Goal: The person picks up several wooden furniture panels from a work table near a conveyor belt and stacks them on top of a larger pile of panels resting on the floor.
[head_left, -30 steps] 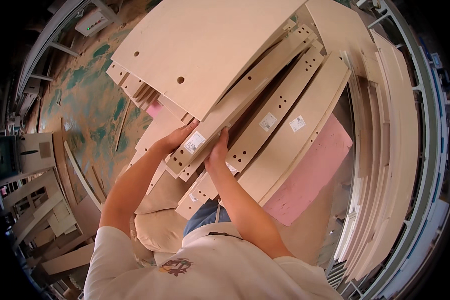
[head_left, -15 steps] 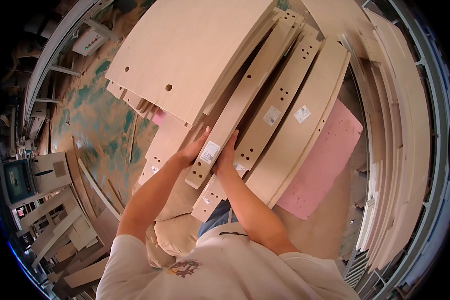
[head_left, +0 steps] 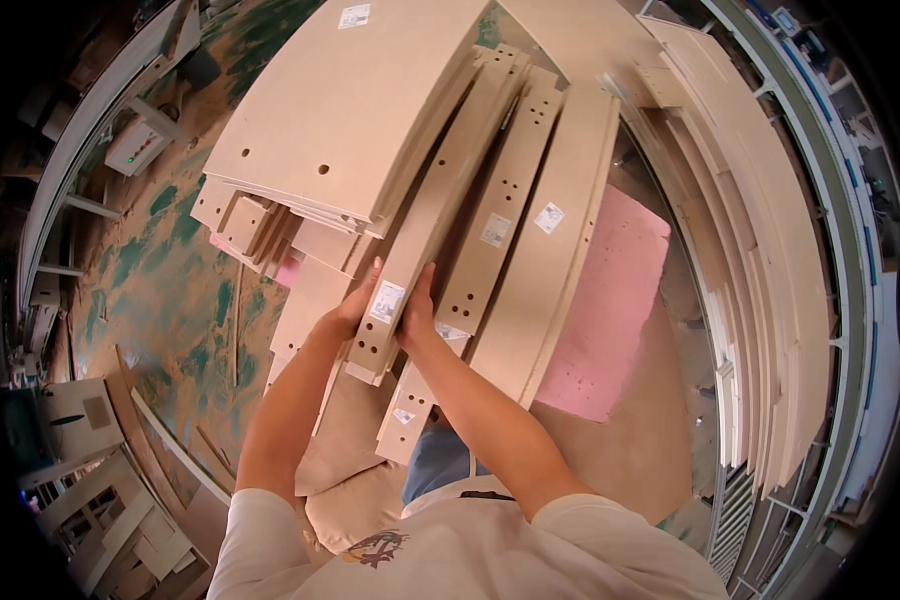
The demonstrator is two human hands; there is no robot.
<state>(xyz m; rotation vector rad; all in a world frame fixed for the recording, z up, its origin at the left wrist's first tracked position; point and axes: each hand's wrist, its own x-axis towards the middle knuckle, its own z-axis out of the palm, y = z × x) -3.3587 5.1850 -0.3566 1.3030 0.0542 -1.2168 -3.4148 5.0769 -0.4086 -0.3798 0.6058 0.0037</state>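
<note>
A long, narrow wooden board (head_left: 425, 205) with drilled holes and a white label lies lengthwise away from me. My left hand (head_left: 350, 308) grips its left edge near the close end, thumb up along the side. On the opposite edge, my right hand (head_left: 417, 308) presses with its thumb raised; its fingers are partly hidden beneath. To the right lie a second drilled board (head_left: 498, 200) and a wider plain board (head_left: 560, 215), each labelled. A stack of broad panels (head_left: 340, 110) sits to the left, its top panel showing two round holes.
A pink foam block (head_left: 615, 300) lies under the boards at the right. Beyond it, tall panels (head_left: 770, 250) stand along a metal rack. Scrap wood (head_left: 120, 520) is heaped at lower left, near a control box (head_left: 138, 150) and a dusty green floor (head_left: 160, 290).
The whole view has shifted, so boards and hands appear farther left. Both hands stay on the same narrow board at its near end.
</note>
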